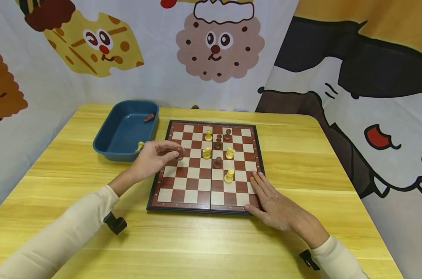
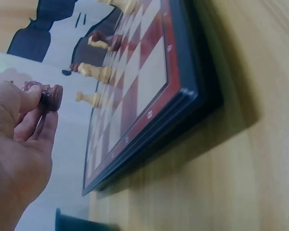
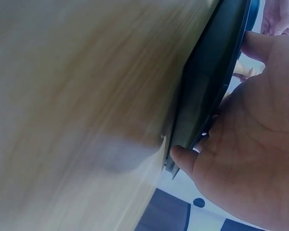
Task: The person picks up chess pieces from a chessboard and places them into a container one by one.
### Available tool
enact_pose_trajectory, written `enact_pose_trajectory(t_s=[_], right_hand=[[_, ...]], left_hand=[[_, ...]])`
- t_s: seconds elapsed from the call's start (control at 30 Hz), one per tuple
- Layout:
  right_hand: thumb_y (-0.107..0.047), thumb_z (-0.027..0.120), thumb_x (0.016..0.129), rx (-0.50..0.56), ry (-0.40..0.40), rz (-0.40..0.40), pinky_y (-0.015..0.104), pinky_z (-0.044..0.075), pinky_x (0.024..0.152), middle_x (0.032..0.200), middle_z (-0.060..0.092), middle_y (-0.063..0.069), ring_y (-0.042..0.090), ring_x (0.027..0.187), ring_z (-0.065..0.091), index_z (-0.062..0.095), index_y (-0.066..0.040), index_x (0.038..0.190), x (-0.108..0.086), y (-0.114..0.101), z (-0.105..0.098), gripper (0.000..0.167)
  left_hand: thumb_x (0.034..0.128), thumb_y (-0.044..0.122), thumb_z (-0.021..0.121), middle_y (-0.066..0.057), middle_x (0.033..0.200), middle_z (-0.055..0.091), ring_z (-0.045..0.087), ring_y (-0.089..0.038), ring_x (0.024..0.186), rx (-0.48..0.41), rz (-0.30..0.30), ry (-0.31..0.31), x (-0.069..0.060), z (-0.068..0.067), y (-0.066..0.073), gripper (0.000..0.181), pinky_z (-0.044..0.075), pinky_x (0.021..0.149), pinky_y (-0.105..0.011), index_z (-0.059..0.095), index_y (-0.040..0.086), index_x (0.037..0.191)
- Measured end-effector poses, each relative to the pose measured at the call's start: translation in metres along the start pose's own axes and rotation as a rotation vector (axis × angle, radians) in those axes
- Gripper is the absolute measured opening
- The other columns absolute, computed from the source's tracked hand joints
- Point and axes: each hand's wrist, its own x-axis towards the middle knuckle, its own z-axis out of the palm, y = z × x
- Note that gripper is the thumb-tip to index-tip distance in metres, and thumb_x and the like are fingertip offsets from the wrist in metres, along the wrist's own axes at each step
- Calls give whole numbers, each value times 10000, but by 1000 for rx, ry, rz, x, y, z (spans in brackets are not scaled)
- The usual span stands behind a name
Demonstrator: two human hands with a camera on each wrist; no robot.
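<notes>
Between thumb and fingers, my left hand (image 1: pixel 153 159) pinches a dark brown chess piece (image 1: pixel 179 153) over the left side of the chessboard (image 1: pixel 198 185). The left wrist view shows the brown piece (image 2: pixel 51 97) on its side in the left hand (image 2: pixel 24 139), base facing away from the palm. My right hand (image 1: pixel 279 207) rests with spread fingers on the board's near right corner; in the right wrist view the hand (image 3: pixel 250 130) touches the board's dark edge (image 3: pixel 202 91). On the board stand several cream pieces (image 1: pixel 229 176) and brown pieces (image 1: pixel 218 162).
A blue tray (image 1: pixel 127 156) left of the board's far side holds a brown piece (image 1: pixel 149 117) and a cream piece (image 1: pixel 139 146). All stand on a wooden table (image 1: pixel 183 244). Behind it hangs a cloth (image 1: pixel 155 87) printed with cartoon figures.
</notes>
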Motion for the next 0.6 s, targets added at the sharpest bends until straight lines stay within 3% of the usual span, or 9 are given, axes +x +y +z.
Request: enact_pose_trajectory(t_s=[0.13, 0.43, 0.6], right_hand=[[-610, 392, 1047, 0, 2, 6, 513, 211, 1194, 1681, 29, 182, 327, 1537, -15, 128, 30, 1609, 0, 0, 0, 892], [-629, 376, 1043, 40, 2, 19, 516, 226, 1190, 1685, 21, 171, 318, 1539, -22, 123, 23, 1612, -3, -1, 1, 901], [-601, 406, 1047, 41, 21, 10, 527, 225, 1184, 1681, 18, 187, 328, 1537, -20, 137, 36, 1606, -2, -2, 1, 889]], left_hand=[[978, -1, 675, -175, 1119, 724, 718, -239, 982, -13, 5, 20, 1, -9, 3, 209, 578, 868, -444, 714, -53, 1177], [993, 9, 656, -168, 1100, 735, 720, -157, 943, 58, 74, 179, -2, -30, 0, 207, 573, 811, -237, 714, -56, 1180], [997, 3, 647, -200, 1106, 727, 717, -126, 935, 92, 60, 279, -4, -41, -2, 222, 578, 814, -248, 707, -67, 1199]])
